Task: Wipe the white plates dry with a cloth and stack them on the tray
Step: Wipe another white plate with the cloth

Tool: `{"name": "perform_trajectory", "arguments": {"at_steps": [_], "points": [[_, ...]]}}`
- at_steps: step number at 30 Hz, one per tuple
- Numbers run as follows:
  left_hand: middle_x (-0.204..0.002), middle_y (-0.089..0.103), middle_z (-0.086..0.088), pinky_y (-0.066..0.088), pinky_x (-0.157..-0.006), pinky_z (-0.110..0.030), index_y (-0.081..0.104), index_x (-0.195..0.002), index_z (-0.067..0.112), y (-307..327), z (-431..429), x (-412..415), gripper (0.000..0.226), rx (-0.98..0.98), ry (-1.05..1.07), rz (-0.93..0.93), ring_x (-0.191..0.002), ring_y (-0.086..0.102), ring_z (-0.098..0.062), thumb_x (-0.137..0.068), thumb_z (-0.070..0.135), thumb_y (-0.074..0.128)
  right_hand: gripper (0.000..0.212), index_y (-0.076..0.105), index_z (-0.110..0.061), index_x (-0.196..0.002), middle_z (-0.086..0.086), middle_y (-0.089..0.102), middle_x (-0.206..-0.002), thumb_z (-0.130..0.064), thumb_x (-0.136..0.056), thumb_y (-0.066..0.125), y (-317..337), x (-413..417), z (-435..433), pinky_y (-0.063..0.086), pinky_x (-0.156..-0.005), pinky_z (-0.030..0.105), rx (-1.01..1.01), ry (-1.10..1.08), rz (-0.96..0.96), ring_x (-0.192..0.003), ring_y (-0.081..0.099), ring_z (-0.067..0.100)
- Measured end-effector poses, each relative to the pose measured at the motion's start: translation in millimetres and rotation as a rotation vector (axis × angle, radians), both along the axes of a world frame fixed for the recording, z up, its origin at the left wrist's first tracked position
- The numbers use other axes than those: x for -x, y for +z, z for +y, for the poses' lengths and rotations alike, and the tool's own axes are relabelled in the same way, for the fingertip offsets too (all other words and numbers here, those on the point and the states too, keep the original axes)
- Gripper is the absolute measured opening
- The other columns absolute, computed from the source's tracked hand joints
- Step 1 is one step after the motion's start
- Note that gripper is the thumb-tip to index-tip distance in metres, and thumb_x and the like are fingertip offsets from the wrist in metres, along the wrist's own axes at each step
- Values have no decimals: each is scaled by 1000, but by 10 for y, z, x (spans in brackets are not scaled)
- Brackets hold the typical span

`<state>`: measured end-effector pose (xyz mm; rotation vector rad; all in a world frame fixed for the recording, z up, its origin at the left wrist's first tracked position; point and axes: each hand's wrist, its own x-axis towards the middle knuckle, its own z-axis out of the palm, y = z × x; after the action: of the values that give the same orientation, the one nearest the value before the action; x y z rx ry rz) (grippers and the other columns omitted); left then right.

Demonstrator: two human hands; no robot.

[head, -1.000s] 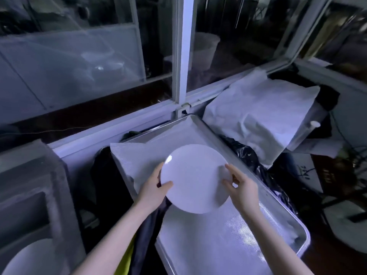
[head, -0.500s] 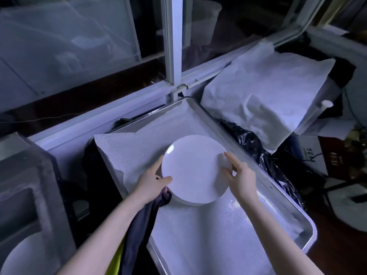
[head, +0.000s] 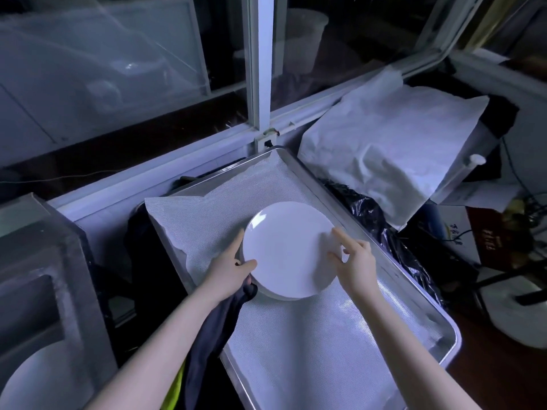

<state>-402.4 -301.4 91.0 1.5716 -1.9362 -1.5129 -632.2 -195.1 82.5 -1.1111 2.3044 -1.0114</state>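
White plate [head: 288, 247] on tray [head: 450, 350], left hand [head: 229, 272] gripping its left rim, right hand [head: 356, 264] pinching right rim

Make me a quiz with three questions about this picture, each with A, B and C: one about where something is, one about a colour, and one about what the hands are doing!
1. Where is the round white plate?
A. on the window ledge
B. over the silver metal tray
C. on the floor

2. What colour is the cloth hanging under the left hand?
A. red
B. white
C. dark

3. How do the left hand and the right hand meet the plate?
A. both hold its rim
B. only one touches it
C. neither touches it

Answers:
1 B, because the tray shows under the plate on every side.
2 C, because the cloth looks dark, almost blue-black.
3 A, because each hand grips one side of the rim.
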Motion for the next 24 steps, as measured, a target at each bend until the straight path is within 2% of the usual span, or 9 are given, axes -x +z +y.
{"name": "perform_trajectory", "arguments": {"at_steps": [2, 4, 8, 10, 12, 16, 19, 21, 24], "points": [[-63, 70, 2, 43, -65, -19, 18, -153, 42, 12, 61, -78, 77, 22, 28, 24, -64, 62, -5, -92, 27, 62, 51, 64, -17, -130, 5, 64, -129, 2, -83, 71, 35, -103, 39, 38, -95, 29, 32, 24, 66, -116, 47, 28], [-64, 70, 5, 42, -64, -16, 29, -150, 39, 38, 121, -210, 67, 75, 65, 74, -60, 58, 0, -93, 27, 62, 47, 66, -13, -128, 1, 58, -140, -2, -83, 73, 98, -280, 75, 38, -101, 29, 77, 104, 139, -117, 48, 27], [-67, 71, 5, 42, -65, -7, 53, -132, 35, 199, 253, -581, 41, 175, 209, 225, -64, 60, -1, -94, 26, 62, 41, 66, -17, -128, -4, 61, -136, -17, -88, 74, 272, -905, 107, 35, -98, 19, 130, 412, 130, -116, 54, 21], [-70, 71, 5, 43, -75, -11, 59, -123, 37, 322, 327, -809, 32, 226, 298, 294, -74, 64, -2, -95, 24, 62, 44, 63, -23, -132, -11, 64, -128, -28, -89, 73, 360, -1304, 127, 39, -98, 17, 125, 579, 40, -111, 57, 12], [-72, 71, 6, 43, -78, -12, 60, -116, 42, 463, 397, -1076, 29, 293, 388, 339, -80, 65, -4, -95, 22, 61, 50, 58, -32, -136, -16, 64, -124, -38, -89, 71, 431, -1707, 141, 46, -95, 22, 96, 721, -83, -106, 59, 2], [-84, 70, 6, 45, -85, -21, 62, -116, 39, 780, 552, -1722, 31, 326, 598, 446, -90, 65, -5, -93, 19, 59, 77, 37, -38, -150, -20, 56, -138, -39, -84, 76, 517, -2428, 101, 43, -100, 17, 91, 889, -192, -119, 56, -4], [-92, 68, 6, 44, -80, -12, 63, -114, 35, 1001, 695, -2263, 46, 319, 721, 575, -92, 63, -1, -74, 15, 54, 87, 35, -29, -152, -16, 53, -143, -32, -79, 81, 537, -2957, 59, 41, -106, 21, 111, 970, -162, -127, 52, 3], [-98, 66, 4, 46, -76, -12, 62, -115, 33, 1097, 797, -2635, 61, 316, 770, 644, -92, 63, -2, -62, 5, 48, 83, 41, -21, -149, -9, 56, -140, -24, -78, 82, 544, -3315, 31, 42, -106, 26, 144, 978, -120, -125, 56, 13], [-109, 65, 5, 45, -65, -19, 58, -119, 38, 1176, 990, -3183, 78, 404, 787, 565, -85, 59, -10, -59, -9, 43, 64, 51, -21, -138, -9, 59, -134, -11, -81, 78, 597, -3834, -43, 44, -103, 20, 225, 960, -163, -121, 56, 4]]}}
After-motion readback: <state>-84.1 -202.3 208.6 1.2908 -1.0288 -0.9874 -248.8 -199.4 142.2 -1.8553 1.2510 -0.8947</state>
